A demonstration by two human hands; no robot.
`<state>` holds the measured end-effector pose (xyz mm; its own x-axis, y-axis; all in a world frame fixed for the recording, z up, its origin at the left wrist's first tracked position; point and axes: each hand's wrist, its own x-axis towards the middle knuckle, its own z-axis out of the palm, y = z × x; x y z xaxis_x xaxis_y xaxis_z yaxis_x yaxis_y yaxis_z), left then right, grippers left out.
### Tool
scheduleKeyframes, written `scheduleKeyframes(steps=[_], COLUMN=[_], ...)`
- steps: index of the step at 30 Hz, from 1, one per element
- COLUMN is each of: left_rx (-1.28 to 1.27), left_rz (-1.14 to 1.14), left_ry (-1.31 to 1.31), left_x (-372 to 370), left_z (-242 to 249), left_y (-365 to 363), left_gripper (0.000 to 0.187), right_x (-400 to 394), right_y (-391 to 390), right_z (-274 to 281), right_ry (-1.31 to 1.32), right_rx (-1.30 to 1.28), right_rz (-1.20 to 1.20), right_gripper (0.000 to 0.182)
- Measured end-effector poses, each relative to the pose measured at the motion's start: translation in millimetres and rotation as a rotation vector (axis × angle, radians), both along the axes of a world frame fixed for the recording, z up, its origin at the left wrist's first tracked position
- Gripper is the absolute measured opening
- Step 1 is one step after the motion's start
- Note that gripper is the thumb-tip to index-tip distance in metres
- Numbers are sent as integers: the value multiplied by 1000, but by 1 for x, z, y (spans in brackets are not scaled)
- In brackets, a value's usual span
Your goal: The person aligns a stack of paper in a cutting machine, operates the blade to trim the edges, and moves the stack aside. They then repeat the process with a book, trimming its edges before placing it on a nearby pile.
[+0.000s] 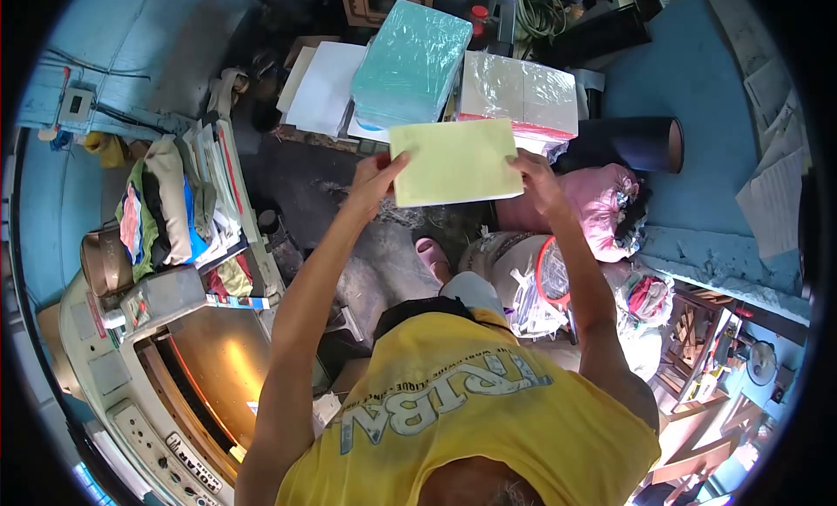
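A pale yellow stack of paper (455, 163) with a thin whitish lower edge is held up level between both hands. My left hand (375, 183) grips its left edge, thumb on top and the other fingers mostly hidden. On the opposite edge, my right hand (535, 176) pinches it the same way. Just beyond are a teal plastic-wrapped stack (412, 63) and a wrapped pale grey block of paper (520, 92) with a red line near its base. White sheets (327, 89) lie left of the teal stack.
To the left stands a machine (148, 419) marked "POLAR", with cloths (170, 196) hanging above its table. A pink sack (602, 210) and stuffed white bags (514, 271) crowd the right side. A dark cylinder (632, 145) lies behind them, near a blue wall (689, 70).
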<state>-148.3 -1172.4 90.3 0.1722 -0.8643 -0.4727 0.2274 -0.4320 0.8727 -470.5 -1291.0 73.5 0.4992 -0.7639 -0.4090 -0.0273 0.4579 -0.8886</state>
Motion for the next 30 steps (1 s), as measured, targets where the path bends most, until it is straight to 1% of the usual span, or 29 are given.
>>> scheduleKeyframes(steps=[2,5,6,8,9,12,14,15,17,18,20,21,23,26,27,28,29,30], left_rx=[-22,5,6,4,14,7,-7,-12,-15,31,29,31,69,130,140,150,132,126], left_rz=[-34,-83,-88,-97,-59,142,282,318,403,440,516,589,594,552,537,523,454,453], left_ry=[74,30,62,125,151,287,405,425,473,465,471,458,456,447,427,407,423,433], left_x=[-12,-31,-39,-55,-66,-105,-132,-143,-163,-170,-181,-186,-190,-187,-188,-186,-182,-179], left_z=[-9,-20,-27,-40,-49,-89,-97,-104,-114,-119,-123,-121,-130,-145,-148,-153,-158,-158], left_y=[-36,-89,-103,-127,-136,-158,-165,-169,-178,-182,-188,-190,-195,-201,-201,-202,-201,-200], left_gripper=[46,47,47,48,47,49,57,55,51,47,42,45,48,53,54,54,53,53], right_x=[-22,-32,-39,-60,-69,-83,-53,-63,-28,-19,3,15,45,69,74,75,72,70], right_y=[-34,-65,-77,-111,-130,-196,-214,-267,-292,-313,-355,-358,-361,-368,-373,-374,-371,-371], right_z=[-29,-41,-50,-63,-67,-60,-22,-58,-16,-23,-38,-38,-31,-49,-62,-60,-58,-57], right_ry=[36,-23,-48,29,75,209,349,314,432,426,411,444,511,624,633,588,544,501], right_rx=[2,38,43,-30,-47,-497,-420,-382,-534,-499,-431,-485,-596,-679,-613,-547,-478,-408], right_rz=[28,-106,-155,-108,-77,159,-34,115,272,333,458,482,527,682,693,668,642,615], right_gripper=[34,34,34,38,39,45,49,52,55,57,61,61,62,63,63,63,63,64])
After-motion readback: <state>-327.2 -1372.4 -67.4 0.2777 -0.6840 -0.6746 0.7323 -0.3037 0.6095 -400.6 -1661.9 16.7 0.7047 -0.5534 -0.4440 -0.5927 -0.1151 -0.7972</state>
